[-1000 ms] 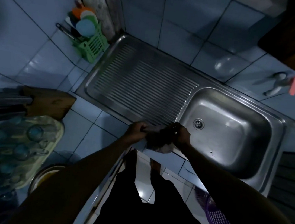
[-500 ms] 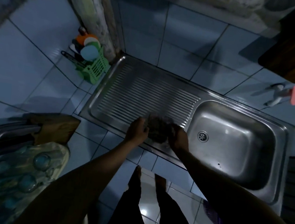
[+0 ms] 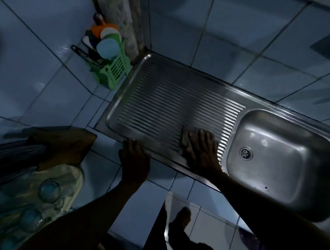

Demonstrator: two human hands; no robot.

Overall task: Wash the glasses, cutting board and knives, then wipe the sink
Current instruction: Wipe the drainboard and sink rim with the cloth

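While your right hand (image 3: 200,149) presses cloth (image 3: 185,140) flat on sink (image 3: 162,104) drainboard, fingers straight, left hand (image 3: 134,158) rests on front rim, fingers relaxed. Glasses (image 3: 49,191), knives (image 3: 1,159), cutting board (image 3: 65,144) at 8 o'clock.

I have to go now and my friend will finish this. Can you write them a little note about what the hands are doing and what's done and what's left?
Right hand: flat on a dark cloth, pressing it onto the ribbed drainboard near the basin.
Left hand: resting on the sink's front edge, holding nothing.
Done, it seems: glasses sit upside down on a tray at the left, with the knives and wooden cutting board beside them.
Left: wipe the rest of the drainboard, towards the green basket, then the basin. In this dim light, I cannot tell which parts are already wiped.
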